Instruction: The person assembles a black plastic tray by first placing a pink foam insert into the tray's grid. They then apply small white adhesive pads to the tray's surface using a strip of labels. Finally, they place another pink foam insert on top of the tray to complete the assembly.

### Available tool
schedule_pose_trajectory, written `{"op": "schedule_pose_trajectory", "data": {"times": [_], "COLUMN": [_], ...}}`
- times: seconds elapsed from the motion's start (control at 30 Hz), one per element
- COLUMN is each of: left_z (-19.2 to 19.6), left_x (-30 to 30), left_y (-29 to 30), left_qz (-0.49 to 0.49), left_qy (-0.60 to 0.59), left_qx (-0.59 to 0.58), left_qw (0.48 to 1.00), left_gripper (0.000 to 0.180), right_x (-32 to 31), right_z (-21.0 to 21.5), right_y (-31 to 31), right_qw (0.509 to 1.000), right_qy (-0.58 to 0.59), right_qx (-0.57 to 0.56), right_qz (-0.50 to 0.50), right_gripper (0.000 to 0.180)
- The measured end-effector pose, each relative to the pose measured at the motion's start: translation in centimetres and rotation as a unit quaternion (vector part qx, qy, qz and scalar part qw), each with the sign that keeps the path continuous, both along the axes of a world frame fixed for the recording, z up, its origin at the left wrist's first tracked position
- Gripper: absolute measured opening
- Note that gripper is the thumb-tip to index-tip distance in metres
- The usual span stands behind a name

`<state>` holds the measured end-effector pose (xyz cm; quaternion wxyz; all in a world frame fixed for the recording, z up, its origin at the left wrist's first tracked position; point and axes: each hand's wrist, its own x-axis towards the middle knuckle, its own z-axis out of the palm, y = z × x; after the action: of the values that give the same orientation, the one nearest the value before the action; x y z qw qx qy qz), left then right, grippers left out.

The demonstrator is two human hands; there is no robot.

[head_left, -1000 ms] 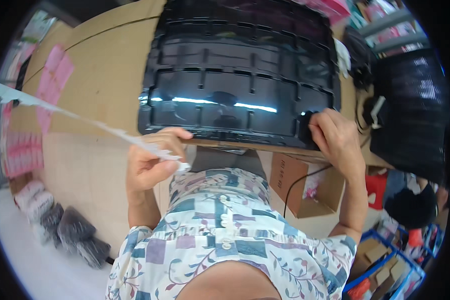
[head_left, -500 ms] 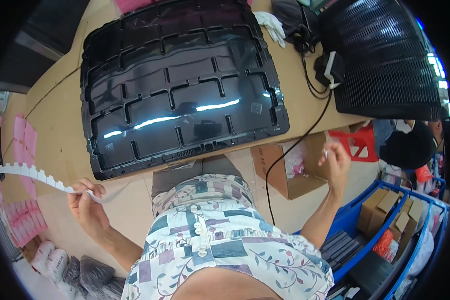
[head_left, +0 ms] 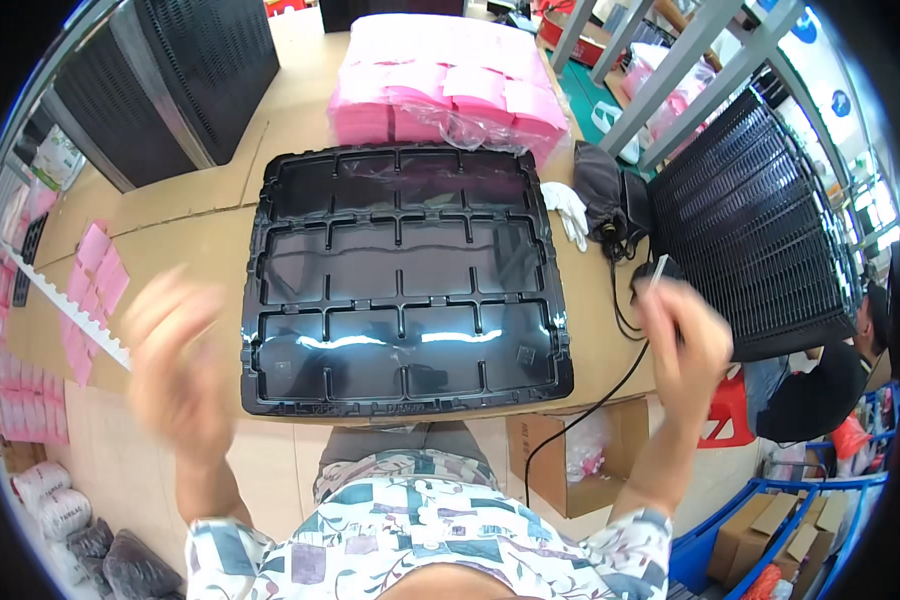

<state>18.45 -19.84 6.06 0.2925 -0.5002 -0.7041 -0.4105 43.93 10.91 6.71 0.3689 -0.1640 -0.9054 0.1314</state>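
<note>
A black compartmented plastic tray (head_left: 410, 285) lies flat on the cardboard-covered table (head_left: 170, 215), between a person's raised hands. The left hand (head_left: 175, 365) is blurred, its grip unreadable; the right hand (head_left: 685, 340) pinches a thin white strip (head_left: 656, 272) beside the tray's right edge.

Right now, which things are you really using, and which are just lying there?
In use:
left hand, blurred, by the white strip
right hand, pinching a thin white piece
black tray, between both hands

Lying about:
pink packets
white glove
cardboard box
black grilles
</note>
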Motion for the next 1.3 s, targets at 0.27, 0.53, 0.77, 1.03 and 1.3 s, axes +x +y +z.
{"op": "schedule_pose_trajectory", "data": {"times": [0.27,0.53,0.77,1.03,1.3], "left_z": [-1.4,-3.2,-2.9,-2.7,-2.2], "left_x": [-10.1,-11.6,-9.8,-16.3,-19.4], "left_y": [17.7,18.2,21.9,27.4,28.6], "left_qz": [-0.156,-0.199,-0.161,0.057,0.003], "left_qy": [-0.077,-0.092,-0.005,0.131,0.132], "left_qx": [-0.177,-0.209,-0.092,-0.025,0.024], "left_qw": [0.969,0.953,0.983,0.989,0.991], "left_gripper": [0.011,0.011,0.025,0.060,0.060], "right_x": [-25.7,-28.1,-30.7,-29.7,-27.6], "right_z": [-1.5,-0.3,3.0,5.8,4.6], "right_y": [13.3,15.6,17.8,16.9,15.8], "right_qw": [0.973,0.987,0.986,0.971,0.961], "right_qy": [-0.065,-0.120,-0.070,-0.148,-0.198], "right_qx": [0.189,0.016,0.136,0.043,0.042], "right_qz": [0.116,0.103,0.071,0.184,0.188], "right_gripper": [0.029,0.031,0.029,0.029,0.026]}}
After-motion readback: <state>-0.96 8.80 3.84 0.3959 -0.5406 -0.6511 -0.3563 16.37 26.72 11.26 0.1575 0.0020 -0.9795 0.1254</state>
